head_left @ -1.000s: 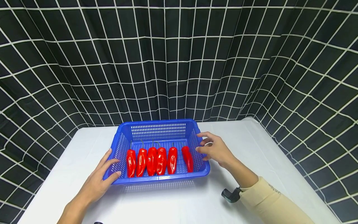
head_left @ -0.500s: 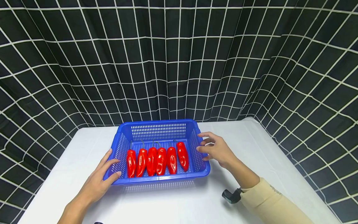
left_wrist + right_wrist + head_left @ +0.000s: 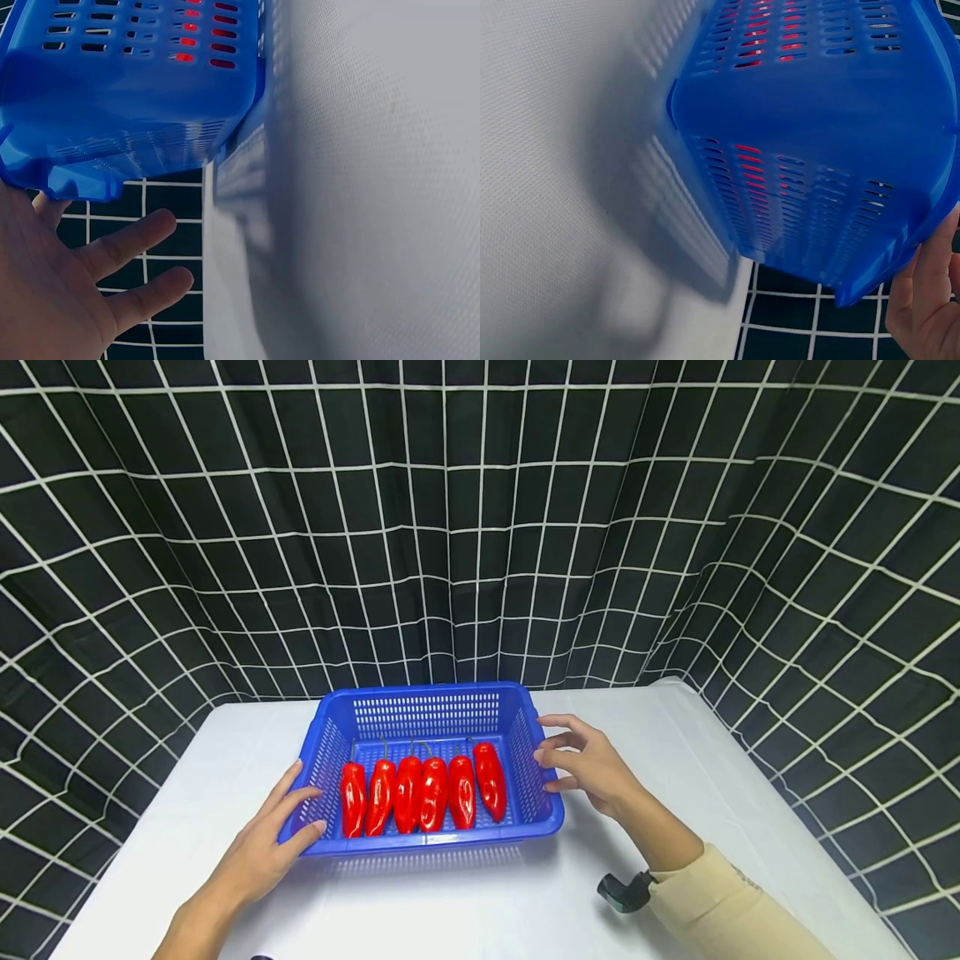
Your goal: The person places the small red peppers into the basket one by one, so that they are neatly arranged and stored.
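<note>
A blue perforated plastic basket (image 3: 465, 838) holds a row of several glossy red peppers (image 3: 433, 793), most stems pointing to the back. The rightmost red pepper (image 3: 490, 781) leans slightly, its stem end to the left. At the basket's left end, my left hand (image 3: 258, 852) grips the rim, thumb and a finger reaching over it. In the left wrist view, two other fingers (image 3: 154, 296) spread outside the wall. My right hand (image 3: 588, 764) holds the right rim with bent fingers. The right wrist view catches only part of that hand (image 3: 930, 300), at the rim.
White cloth covers the table (image 3: 637, 718) under the basket. A black curtain with a white grid (image 3: 450, 527) surrounds the back and sides. A dark wrist device (image 3: 626, 892) hangs below the right sleeve (image 3: 720, 893).
The rightmost pepper has shifted left, away from the right wall, and its stem now shows; the pepper beside it tilts a little. Both hands keep their places on the rim.
</note>
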Demonstrator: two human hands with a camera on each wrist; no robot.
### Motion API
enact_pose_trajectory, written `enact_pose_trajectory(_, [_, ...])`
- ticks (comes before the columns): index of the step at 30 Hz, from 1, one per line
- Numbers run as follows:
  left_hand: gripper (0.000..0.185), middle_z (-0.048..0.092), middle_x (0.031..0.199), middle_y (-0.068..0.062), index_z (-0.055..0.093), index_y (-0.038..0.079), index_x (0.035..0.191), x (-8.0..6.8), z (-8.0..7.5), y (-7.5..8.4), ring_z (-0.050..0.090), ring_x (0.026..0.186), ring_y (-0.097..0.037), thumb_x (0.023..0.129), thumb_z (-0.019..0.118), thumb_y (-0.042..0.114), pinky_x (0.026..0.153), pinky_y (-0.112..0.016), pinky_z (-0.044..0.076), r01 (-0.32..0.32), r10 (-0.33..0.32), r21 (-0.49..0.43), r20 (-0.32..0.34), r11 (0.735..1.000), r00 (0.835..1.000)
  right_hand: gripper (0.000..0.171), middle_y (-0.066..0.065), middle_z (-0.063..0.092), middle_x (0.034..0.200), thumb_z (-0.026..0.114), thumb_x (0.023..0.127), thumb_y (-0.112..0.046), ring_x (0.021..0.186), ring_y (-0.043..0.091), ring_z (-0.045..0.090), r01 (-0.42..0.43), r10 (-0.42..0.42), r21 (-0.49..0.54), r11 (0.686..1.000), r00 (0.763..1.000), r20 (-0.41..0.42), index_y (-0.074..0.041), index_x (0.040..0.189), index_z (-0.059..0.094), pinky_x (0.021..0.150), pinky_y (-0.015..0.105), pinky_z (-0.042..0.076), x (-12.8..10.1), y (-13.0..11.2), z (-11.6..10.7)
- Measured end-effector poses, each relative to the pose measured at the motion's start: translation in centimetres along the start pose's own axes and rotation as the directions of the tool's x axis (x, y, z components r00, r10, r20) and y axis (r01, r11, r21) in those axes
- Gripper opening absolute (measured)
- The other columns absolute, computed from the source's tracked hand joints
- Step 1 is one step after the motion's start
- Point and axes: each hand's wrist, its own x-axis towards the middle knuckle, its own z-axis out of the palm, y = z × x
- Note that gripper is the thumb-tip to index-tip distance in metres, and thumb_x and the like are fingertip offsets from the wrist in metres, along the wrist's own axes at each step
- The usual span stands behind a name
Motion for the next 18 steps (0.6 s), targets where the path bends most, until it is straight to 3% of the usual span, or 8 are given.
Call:
enact_pose_trajectory(11, [0.055, 0.016, 0.159, -0.005, 0.049, 0.018, 0.14, -0.1, -0.2, -0.4, 0.029, 0.134, -0.047, 0.092, 0.06, 0.042, 0.09, -0.075, 0.031, 0.004, -0.005, 0.045, 0.015, 0.999, 1.0, 0.053, 0.027, 0.054, 0.112, 0.062, 0.088, -0.004, 0.096, 0.037, 0.061, 0.006, -0.007, 0.06, 0.998, 1.0, 0.006, -0.01, 0.138, 0.046, 0.07, 0.051, 0.056, -0.4, -0.3, -0.2])
enact_pose_trajectory(18, [0.065, 0.021, 0.158, -0.008, 0.044, 0.019, 0.145, -0.2, -1.2, -0.3, 0.029, 0.135, -0.047, 0.09, 0.064, 0.046, 0.091, -0.075, 0.029, 0.025, -0.028, 0.075, 0.037, 0.997, 0.999, 0.049, 0.027, 0.054, 0.118, 0.065, 0.092, -0.019, 0.098, 0.04, 0.06, 0.032, -0.031, 0.049, 0.998, 0.999, -0.015, -0.011, 0.137, 0.047, 0.071, 0.05, 0.056, -0.7, -0.9, -0.3])
